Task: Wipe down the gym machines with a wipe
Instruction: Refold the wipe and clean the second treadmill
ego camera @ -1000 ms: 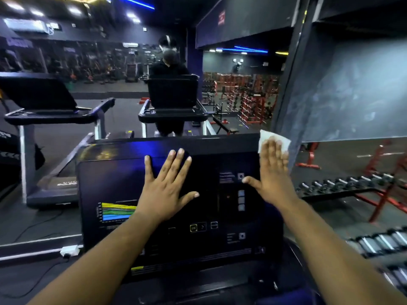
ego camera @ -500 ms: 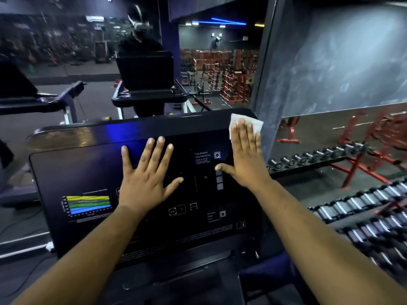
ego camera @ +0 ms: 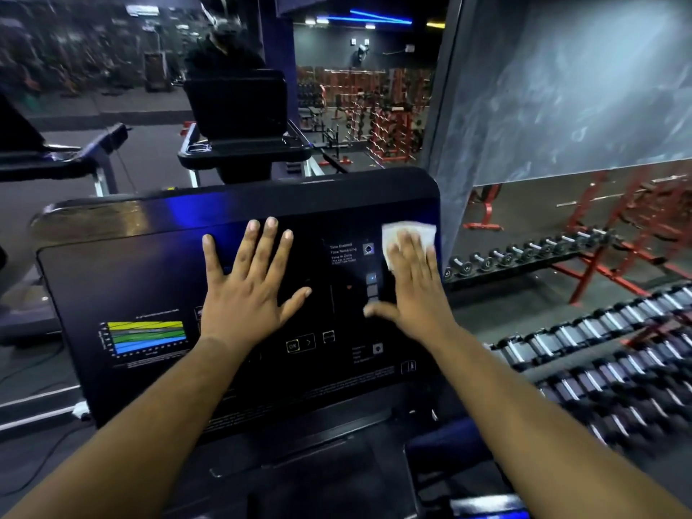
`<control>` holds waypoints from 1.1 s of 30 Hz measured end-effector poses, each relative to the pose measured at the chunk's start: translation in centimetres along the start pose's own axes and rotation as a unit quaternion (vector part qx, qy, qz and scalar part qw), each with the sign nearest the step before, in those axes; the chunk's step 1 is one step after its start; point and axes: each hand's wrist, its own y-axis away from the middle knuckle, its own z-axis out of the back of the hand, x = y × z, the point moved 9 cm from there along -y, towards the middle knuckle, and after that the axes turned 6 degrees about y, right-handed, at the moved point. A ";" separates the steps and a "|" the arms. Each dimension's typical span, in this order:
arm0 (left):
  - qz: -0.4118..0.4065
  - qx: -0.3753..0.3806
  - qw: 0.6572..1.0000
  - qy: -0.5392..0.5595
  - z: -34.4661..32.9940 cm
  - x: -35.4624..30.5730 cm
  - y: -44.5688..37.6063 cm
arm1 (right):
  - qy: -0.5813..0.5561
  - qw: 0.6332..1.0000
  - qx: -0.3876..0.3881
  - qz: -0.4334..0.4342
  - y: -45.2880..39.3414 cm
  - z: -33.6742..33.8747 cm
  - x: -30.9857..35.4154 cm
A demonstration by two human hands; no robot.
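Item: my right hand (ego camera: 412,290), fingers flat, presses the white paper wipe (ego camera: 408,234) at the glossy black treadmill console (ego camera: 149,279)'s top right corner; left hand (ego camera: 247,290), spread flat, steadies the console's middle. Best practice: even pressure, overlapping strokes toward the left edge.

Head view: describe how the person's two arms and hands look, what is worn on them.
Both forearms are bare up to the frame's bottom edge; no sleeve shows. The left hand and right hand are bare too: no gloves, and no rings, watch, wristband or markings can be made out. The right hand is slightly motion-blurred.

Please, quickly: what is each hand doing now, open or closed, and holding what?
Left hand: open, fingers spread flat on the console, holding nothing.
Right hand: open, flat fingers pressing the white wipe against the console.
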 end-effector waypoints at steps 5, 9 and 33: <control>0.003 -0.002 1.000 0.007 0.0 -0.1 0.3 | 0.021 0.999 -0.019 -0.040 -2.6 1.9 0.9; 0.006 -0.007 1.000 0.012 -0.1 -0.2 0.6 | -0.008 0.994 0.103 -0.023 7.5 -5.9 2.7; 0.011 0.023 0.999 0.039 -1.7 -2.3 3.8 | 0.011 0.962 0.249 -0.109 20.4 -12.9 -0.5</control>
